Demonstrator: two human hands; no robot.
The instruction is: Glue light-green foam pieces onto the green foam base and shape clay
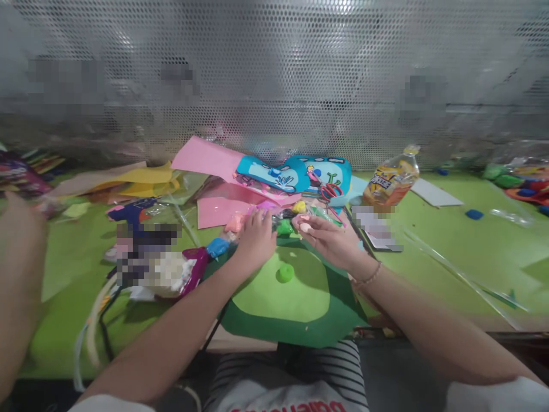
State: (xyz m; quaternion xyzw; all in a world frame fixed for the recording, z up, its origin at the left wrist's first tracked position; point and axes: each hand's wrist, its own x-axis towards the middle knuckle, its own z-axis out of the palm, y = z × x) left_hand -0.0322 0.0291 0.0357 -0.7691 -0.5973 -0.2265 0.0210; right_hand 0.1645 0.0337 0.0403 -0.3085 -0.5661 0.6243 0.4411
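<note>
My left hand (256,237) lies palm down at the far edge of a dark green paper sheet (338,320), its fingers curled over small packets of coloured clay (283,224). My right hand (329,237) sits beside it, fingers pinched on a small pale pink clay piece (305,227). A light green paper shape (274,294) rests on the dark green sheet, and on it lies a small green clay lump (286,272). A blue clay packet (218,247) is just left of my left wrist.
Pink paper sheets (214,160) and blue printed cards (295,171) lie behind the hands. A plastic bottle (392,180) lies on its side at right. Another person's arm (17,274) reaches in at far left. A perforated metal screen (274,68) closes off the back.
</note>
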